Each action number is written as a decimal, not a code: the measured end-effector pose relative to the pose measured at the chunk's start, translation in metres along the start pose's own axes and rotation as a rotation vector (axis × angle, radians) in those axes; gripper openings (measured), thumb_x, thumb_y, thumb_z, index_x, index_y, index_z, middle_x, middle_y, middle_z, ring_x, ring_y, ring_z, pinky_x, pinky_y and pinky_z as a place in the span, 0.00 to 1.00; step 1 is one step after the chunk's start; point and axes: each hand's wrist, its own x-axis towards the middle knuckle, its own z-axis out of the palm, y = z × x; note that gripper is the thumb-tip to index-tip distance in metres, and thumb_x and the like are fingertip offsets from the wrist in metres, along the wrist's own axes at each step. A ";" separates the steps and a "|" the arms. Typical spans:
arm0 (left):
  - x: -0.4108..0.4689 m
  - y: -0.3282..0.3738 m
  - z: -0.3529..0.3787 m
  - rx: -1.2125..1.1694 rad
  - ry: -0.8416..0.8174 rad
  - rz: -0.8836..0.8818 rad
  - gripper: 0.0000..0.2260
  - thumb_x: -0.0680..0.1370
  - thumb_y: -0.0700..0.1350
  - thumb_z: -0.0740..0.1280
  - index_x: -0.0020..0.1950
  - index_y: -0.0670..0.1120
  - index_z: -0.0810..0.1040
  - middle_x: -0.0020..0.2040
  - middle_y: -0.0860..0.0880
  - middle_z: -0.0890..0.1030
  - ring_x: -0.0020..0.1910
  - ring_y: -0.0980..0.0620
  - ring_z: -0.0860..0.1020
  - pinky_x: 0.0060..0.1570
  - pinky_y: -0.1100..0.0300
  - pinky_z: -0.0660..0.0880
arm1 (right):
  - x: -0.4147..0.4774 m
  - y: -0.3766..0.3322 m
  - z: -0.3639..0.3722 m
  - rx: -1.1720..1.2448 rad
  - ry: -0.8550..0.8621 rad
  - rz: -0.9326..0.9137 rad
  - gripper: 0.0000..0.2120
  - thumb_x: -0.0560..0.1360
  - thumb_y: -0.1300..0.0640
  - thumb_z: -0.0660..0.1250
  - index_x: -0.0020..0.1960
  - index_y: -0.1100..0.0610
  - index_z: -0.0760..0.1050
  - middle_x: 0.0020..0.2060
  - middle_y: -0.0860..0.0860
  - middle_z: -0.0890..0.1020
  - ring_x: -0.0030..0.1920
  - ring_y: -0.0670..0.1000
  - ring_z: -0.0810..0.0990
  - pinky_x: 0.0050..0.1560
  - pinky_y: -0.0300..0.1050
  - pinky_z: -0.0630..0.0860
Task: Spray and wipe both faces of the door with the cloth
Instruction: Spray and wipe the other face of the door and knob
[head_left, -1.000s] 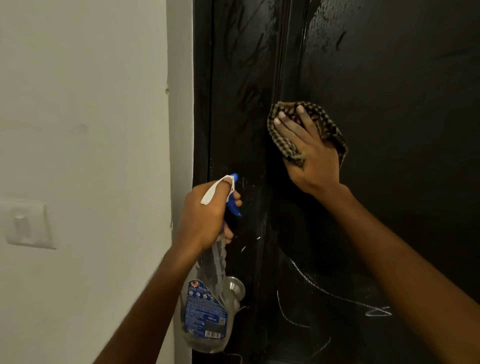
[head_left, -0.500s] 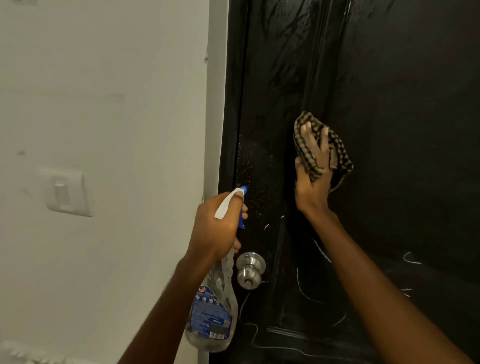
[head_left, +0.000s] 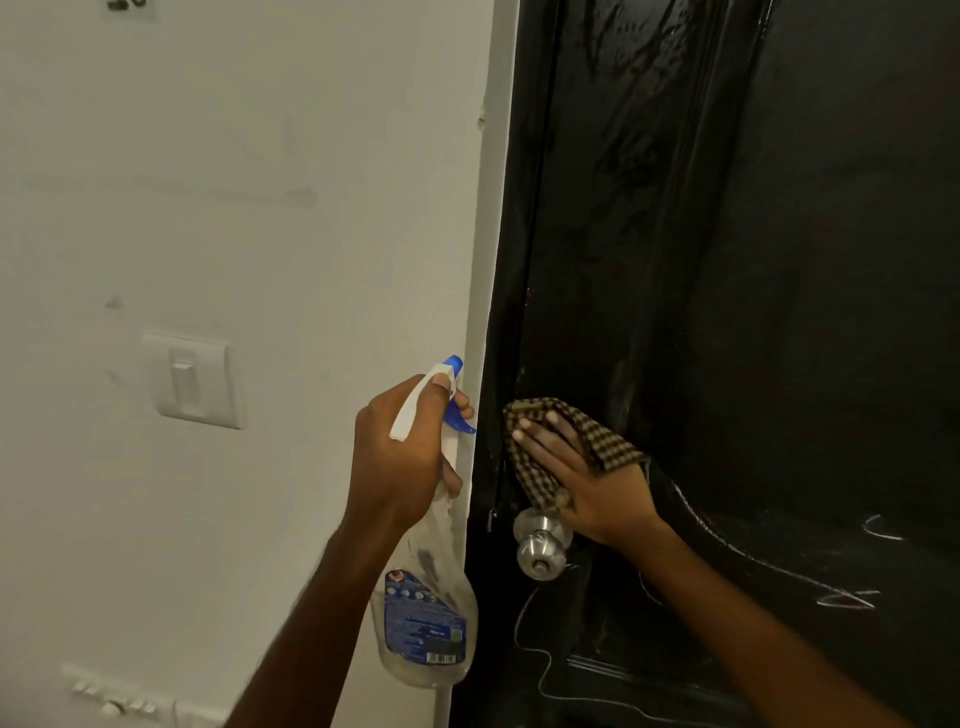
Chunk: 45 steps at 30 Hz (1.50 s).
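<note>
Change: we are seeing the right hand (head_left: 587, 488) coming down the door (head_left: 779, 260) with the cloth (head_left: 597, 441), from beside the raised panel moulding half a second ago to the latch-side strip just above the knob (head_left: 540, 545), where fine spray droplets were showing.
Meaning for the task: we are judging this as the wiping of a freshly sprayed patch on this face. The far face is not showing, and the white chalk lines (head_left: 847, 597) lower down are still waiting, so we are reckoning a good share of the work is left.
Right hand: we are seeing its fingers lying straight and spread, pressing the cloth flat against the door, not curling round it.
Left hand: the left hand (head_left: 405, 452) is staying wrapped round the neck of the spray bottle (head_left: 431, 623), a finger lying on the blue trigger, the nozzle hanging close to the door frame.
Cloth: we are looking at a soft, bunched weave in brown and dark checks, folding over the fingertips.
Door: it is showing black and glossy, with wet streaks shining on the upper part and long vertical mouldings.
Knob: it is showing round, brushed metal, just below the cloth.
Bottle: we are reading it as clear, pliable plastic with a blue label and a white head.
Surroundings: a white light switch (head_left: 195, 382) is sitting on the matt pale wall (head_left: 260, 208).
</note>
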 end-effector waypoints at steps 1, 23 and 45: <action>0.001 0.000 0.000 -0.027 0.003 -0.012 0.16 0.84 0.38 0.59 0.40 0.54 0.74 0.32 0.67 0.80 0.31 0.65 0.79 0.32 0.72 0.76 | -0.002 0.008 -0.007 0.017 0.013 0.048 0.37 0.78 0.40 0.55 0.83 0.46 0.47 0.81 0.45 0.52 0.81 0.48 0.43 0.72 0.57 0.63; 0.007 -0.010 0.003 -0.175 -0.035 -0.129 0.14 0.83 0.43 0.58 0.40 0.47 0.77 0.30 0.58 0.81 0.25 0.58 0.78 0.26 0.70 0.75 | 0.029 0.028 -0.027 0.038 -0.108 -0.196 0.36 0.78 0.40 0.52 0.81 0.41 0.40 0.81 0.45 0.45 0.75 0.53 0.68 0.53 0.51 0.79; -0.007 0.000 0.015 -0.174 -0.040 -0.117 0.16 0.84 0.41 0.58 0.37 0.47 0.75 0.28 0.59 0.79 0.24 0.60 0.76 0.24 0.68 0.73 | 0.002 0.041 -0.029 -0.004 0.003 -0.175 0.34 0.77 0.38 0.53 0.81 0.45 0.52 0.79 0.46 0.58 0.78 0.50 0.56 0.51 0.49 0.79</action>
